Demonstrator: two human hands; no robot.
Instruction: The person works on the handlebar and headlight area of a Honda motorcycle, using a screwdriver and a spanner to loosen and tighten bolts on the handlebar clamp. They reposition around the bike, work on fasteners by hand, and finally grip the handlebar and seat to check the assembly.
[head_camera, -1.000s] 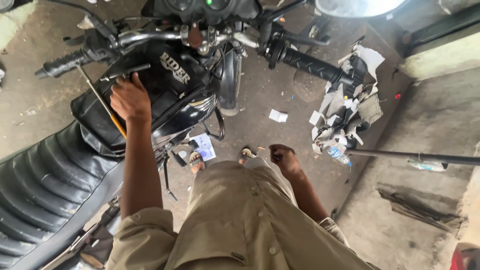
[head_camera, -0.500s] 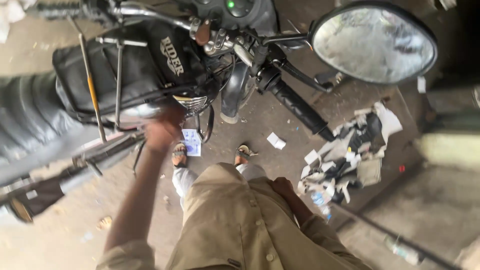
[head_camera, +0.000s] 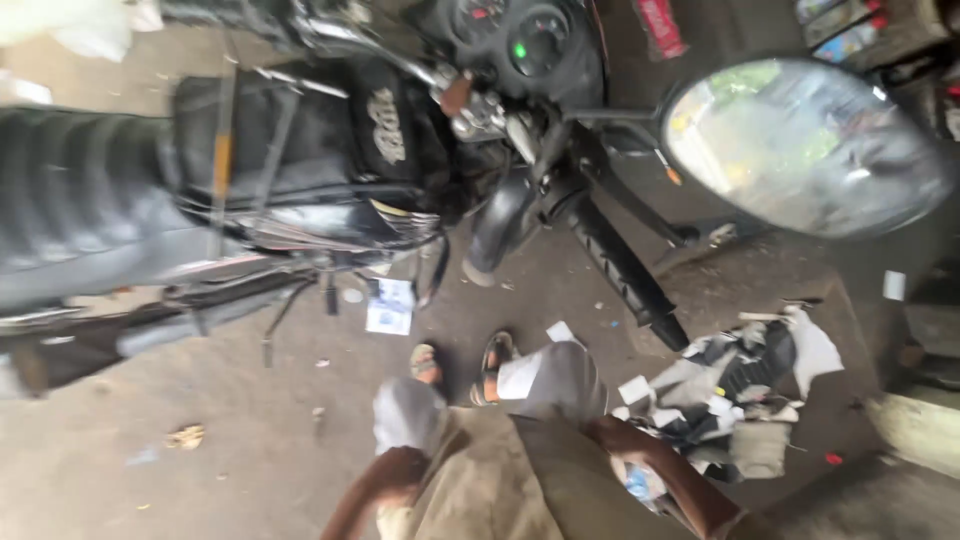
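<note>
Two hands show at the bottom of the view, both down by the person's own legs and well apart from the black motorcycle (head_camera: 300, 170) that fills the top half. Left hand (head_camera: 395, 475) sits low on the left thigh of the khaki clothing (head_camera: 500, 490) – it looks loosely curled against the cloth, holding nothing I can make out, though it's blurry enough that I can't tell for sure. Right hand (head_camera: 625, 440) rests on the right side near the knee, fingers bent down against the fabric, again nothing gripped that I can see.

Nearest stuff to the right hand is a heap of torn paper and rags (head_camera: 740, 390) on the concrete floor (head_camera: 250, 440), just beside it to the right. Feet in sandals (head_camera: 470, 360) stand ahead of the knees, and a small blue-and-white packet (head_camera: 390, 308) lies on the floor just beyond them, under the bike's tank.

Above, the handlebar grip (head_camera: 625, 270) angles down toward the paper heap, and a big round mirror (head_camera: 800, 145) sits upper right – the long ribbed seat (head_camera: 80, 210) runs off to the left.
</note>
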